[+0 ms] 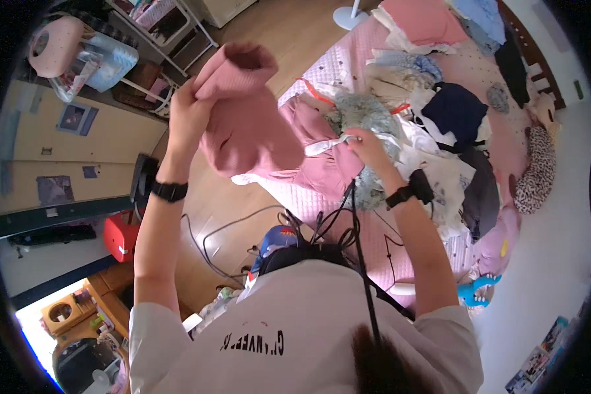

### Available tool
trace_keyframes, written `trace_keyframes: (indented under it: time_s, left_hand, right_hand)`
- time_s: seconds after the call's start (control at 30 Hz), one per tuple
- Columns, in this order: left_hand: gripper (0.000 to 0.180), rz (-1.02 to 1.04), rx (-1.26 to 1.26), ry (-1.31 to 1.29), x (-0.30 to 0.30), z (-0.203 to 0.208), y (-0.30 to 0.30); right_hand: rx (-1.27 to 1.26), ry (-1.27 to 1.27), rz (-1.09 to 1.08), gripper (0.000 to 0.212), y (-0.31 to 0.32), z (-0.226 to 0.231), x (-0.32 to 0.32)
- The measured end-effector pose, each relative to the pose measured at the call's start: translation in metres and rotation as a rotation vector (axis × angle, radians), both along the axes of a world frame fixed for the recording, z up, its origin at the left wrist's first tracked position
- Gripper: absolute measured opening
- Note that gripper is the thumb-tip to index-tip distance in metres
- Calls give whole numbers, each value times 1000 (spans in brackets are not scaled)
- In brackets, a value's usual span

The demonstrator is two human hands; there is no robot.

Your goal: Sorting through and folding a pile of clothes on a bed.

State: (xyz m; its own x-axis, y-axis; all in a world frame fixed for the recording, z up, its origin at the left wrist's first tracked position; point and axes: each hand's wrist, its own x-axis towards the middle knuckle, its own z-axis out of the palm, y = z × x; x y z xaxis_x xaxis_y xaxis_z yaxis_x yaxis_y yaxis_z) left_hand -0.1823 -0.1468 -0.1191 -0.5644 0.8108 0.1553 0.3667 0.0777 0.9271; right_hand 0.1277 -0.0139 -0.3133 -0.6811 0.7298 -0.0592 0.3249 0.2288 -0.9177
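Raised on the left, my left hand [189, 111] is closed on a pink knit garment [246, 125]. Its ribbed, tube-like end gapes upward and the rest hangs below my fingers. My right hand [369, 150] pinches the end of a narrow white cloth strip [323, 146], over the bed. Whether that strip belongs to the pink garment I cannot tell. Beneath it lies a smoother pink cloth [338, 169]. Just beyond my right hand is a crumpled grey-green garment [364, 110].
A pink quilted bed [387, 259] holds a heap of clothes, including a dark navy garment [454, 111] and a pink pillow [423, 23]. Black cables [354, 226] hang by my body. A red box-like object [119, 238] and a white rack [197, 49] stand left.
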Motion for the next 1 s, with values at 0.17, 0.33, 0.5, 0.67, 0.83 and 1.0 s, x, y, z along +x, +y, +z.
trace_keyframes:
  time_s: [0.17,0.33,0.5,0.67,0.83,1.0]
  left_hand:
    - [25,76,-145,59,-22,-36,-21]
    - [23,211,-155,367,-48,-60,-24]
    - [24,192,-88,407,-41,-81,1]
    - [21,244,-23,-52,-37,-105,16]
    - [23,266,-8,-222,-45,-105,25]
    - [23,178,141,-66,-24,-100,37]
  right_hand:
    - [589,-268,-69,53,-28,-102,-36]
    - [289,-533,-73,20,-11,-113,-8]
    - [253,-284,-141,22,12,-85,21]
    - [470,-246,-82,35,-30,-121,-17]
    - [276,-478,-124,18,-31,-138,15]
    - [415,-231,-582,25,5,-108,131]
